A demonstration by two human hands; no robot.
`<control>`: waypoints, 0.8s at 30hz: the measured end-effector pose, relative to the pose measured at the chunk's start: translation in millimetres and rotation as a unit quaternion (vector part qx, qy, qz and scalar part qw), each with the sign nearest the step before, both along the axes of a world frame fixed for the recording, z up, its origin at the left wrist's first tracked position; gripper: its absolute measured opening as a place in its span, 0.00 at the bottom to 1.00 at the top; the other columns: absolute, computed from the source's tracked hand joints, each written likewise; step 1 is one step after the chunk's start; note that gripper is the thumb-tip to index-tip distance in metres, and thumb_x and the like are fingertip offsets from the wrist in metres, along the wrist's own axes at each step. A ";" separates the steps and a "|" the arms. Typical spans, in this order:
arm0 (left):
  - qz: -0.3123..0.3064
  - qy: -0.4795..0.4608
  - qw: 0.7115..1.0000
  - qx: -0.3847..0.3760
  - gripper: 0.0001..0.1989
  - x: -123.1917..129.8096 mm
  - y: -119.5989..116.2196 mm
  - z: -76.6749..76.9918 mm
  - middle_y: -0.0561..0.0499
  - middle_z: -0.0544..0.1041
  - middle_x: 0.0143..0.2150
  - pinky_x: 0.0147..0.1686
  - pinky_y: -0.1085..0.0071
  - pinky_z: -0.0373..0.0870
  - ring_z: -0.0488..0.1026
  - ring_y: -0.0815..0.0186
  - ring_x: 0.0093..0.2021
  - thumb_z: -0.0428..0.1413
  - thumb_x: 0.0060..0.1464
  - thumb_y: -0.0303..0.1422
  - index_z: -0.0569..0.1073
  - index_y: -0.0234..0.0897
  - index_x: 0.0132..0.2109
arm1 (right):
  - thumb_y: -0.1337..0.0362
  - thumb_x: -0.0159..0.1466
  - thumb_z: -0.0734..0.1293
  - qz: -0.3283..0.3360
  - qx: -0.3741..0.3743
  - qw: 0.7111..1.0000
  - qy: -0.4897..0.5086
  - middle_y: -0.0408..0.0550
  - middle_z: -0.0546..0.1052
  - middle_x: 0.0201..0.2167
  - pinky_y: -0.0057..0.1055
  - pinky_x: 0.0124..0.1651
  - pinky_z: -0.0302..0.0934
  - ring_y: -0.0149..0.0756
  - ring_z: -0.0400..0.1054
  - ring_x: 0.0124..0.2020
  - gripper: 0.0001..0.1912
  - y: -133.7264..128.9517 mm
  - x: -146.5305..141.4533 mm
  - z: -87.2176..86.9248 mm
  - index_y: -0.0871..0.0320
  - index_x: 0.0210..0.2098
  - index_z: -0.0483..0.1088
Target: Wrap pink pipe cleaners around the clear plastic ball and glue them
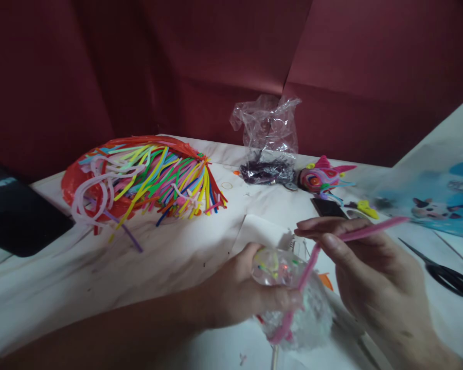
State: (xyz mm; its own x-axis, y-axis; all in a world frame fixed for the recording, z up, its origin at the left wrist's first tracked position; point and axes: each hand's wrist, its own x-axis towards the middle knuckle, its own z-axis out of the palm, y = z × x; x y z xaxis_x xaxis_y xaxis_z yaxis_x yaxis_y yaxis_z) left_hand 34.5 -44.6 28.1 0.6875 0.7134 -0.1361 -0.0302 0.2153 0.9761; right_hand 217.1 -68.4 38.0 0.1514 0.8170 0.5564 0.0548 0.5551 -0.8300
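My left hand point(250, 293) is wrapped round a clear, crinkled plastic bundle point(312, 318) with coloured bits showing through it. A thin stick point(274, 357) juts out below the bundle. Across its front runs a pink pipe cleaner point(308, 270), its lower part under my left thumb. My right hand point(370, 272) pinches the same pipe cleaner between thumb and fingers, and the free end points off to the right. The pipe cleaner bends at that pinch. What exactly lies inside the plastic is too blurred to tell.
Many coloured pipe cleaners point(177, 174) spill from a red bag point(71, 177) at left. Behind stand a clear bag with dark strands point(268, 169) and a pink pipe-cleaner figure point(320, 177). Black scissors point(449, 277) and a blue printed bag point(440, 190) lie at right, a black object point(19, 216) at far left.
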 end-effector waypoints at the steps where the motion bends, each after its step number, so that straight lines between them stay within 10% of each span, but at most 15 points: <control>1: -0.010 -0.004 1.000 -0.004 0.27 0.3 -0.8 0.7 0.48 0.72 0.38 0.34 0.67 0.66 0.71 0.60 0.39 0.65 0.43 0.40 0.65 0.34 0.48 | 0.58 0.64 0.75 0.005 -0.007 1.000 0.001 0.44 0.78 0.38 0.29 0.46 0.66 0.39 0.70 0.42 0.07 0.9 -0.4 -0.5 0.50 0.35 0.74; 11: -0.005 -0.021 1.000 -0.004 0.27 1.5 -7.9 9.9 0.54 0.70 0.36 0.33 0.72 0.63 0.66 0.69 0.34 0.64 0.42 0.33 0.64 0.35 0.49 | 0.54 0.58 0.79 0.038 -0.141 0.988 0.054 0.48 0.79 0.34 0.25 0.38 0.68 0.37 0.72 0.35 0.12 7.2 1.1 -7.6 0.55 0.31 0.78; 24: 0.047 0.005 0.994 0.103 0.35 0.6 -8.6 4.6 0.46 0.73 0.47 0.43 0.59 0.69 0.71 0.55 0.45 0.66 0.38 0.37 0.63 0.38 0.54 | 0.54 0.53 0.82 0.101 -0.254 0.955 0.113 0.53 0.78 0.43 0.32 0.37 0.68 0.43 0.72 0.36 0.15 2.2 0.5 4.1 0.56 0.28 0.78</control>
